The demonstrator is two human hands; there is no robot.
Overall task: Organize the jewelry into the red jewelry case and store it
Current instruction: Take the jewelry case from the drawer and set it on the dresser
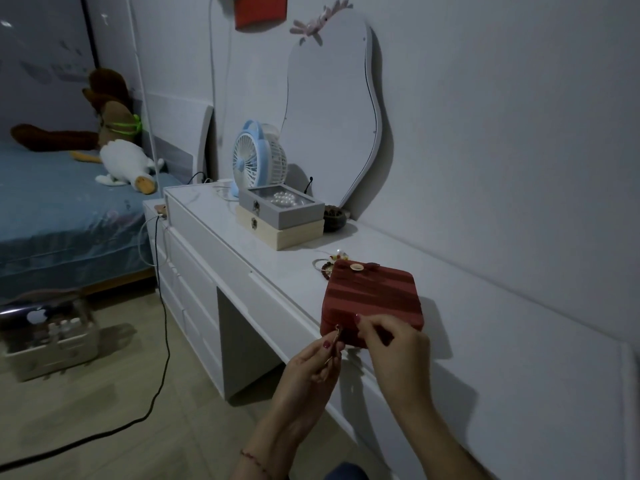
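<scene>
On the white dresser (381,244), the grey box (282,207) holds pearls (284,198).

Both hands (313,362) (391,336) at closed red jewelry case (372,299) on white dresser (485,341).

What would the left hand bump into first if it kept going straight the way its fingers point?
Most likely the near side of the closed red fabric jewelry case. The left hand, pinching a small gold zipper pull, points up and away, directly at it. Depth is hard to judge.
</scene>
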